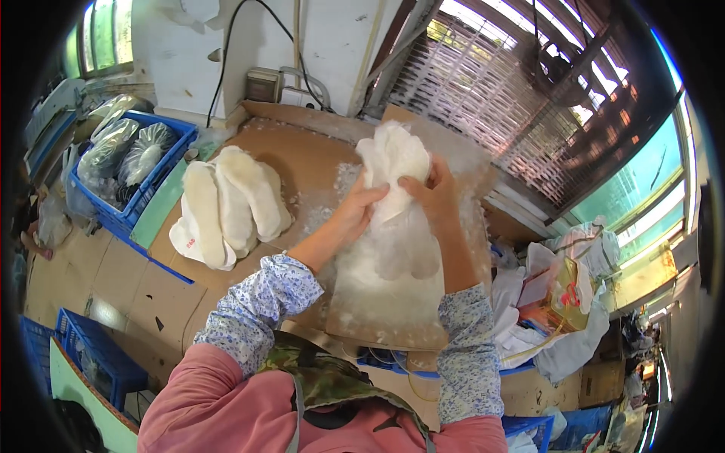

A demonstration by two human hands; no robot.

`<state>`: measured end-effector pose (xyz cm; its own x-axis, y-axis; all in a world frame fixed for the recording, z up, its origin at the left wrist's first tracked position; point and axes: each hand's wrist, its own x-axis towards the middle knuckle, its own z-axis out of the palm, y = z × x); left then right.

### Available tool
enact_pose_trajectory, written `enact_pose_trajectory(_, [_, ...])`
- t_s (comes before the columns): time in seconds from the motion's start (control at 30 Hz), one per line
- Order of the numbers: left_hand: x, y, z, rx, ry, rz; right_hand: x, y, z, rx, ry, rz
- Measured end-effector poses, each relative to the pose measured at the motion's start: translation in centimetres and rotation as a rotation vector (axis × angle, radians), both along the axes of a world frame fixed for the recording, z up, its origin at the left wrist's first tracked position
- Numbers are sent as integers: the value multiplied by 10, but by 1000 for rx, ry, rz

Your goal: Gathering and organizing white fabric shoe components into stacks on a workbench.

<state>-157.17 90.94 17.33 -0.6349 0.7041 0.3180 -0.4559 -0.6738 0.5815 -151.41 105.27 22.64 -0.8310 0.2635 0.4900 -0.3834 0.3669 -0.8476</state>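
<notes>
In front of me, both hands hold up a bundle of white fluffy material [394, 155] with a thin, clear plastic bag [408, 238] hanging below it. My left hand [357, 205] pinches its left side with thumb and fingers. On the right side, my right hand [432, 192] grips it, the thumb pressed on the front and the fingers partly hidden behind. How far the fluffy material sits inside the bag I cannot tell. To the left, several white fleece insoles [230, 204] lie overlapping on the brown cardboard table cover [306, 162].
White fluff is scattered over the cardboard. Left of the insoles is a blue crate [132, 215] with filled plastic bags [143, 151]. On the right stand bags and a yellowish box [566, 294]. A metal grille [468, 98] rises behind the table; another blue crate [102, 351] stands lower left.
</notes>
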Motion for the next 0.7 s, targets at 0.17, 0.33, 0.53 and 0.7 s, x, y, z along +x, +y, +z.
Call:
enact_pose_trajectory(0.17, [-4, -18, -1, -66, -100, -3, 9, -12, -2, -367, -110, 216])
enact_pose_trajectory(0.33, [-24, -19, -6, -82, -69, -164, 12, -11, -20, -73, -216, 242])
enact_pose_trajectory(0.53, [-115, -67, -9, -1260, 753, 902, 50, 75, 2, 675, -411, -686])
enact_pose_trajectory(0.7, [-224, -141, 49, -1123, 642, 1222, 236, 279, 37, 995, -376, -1622])
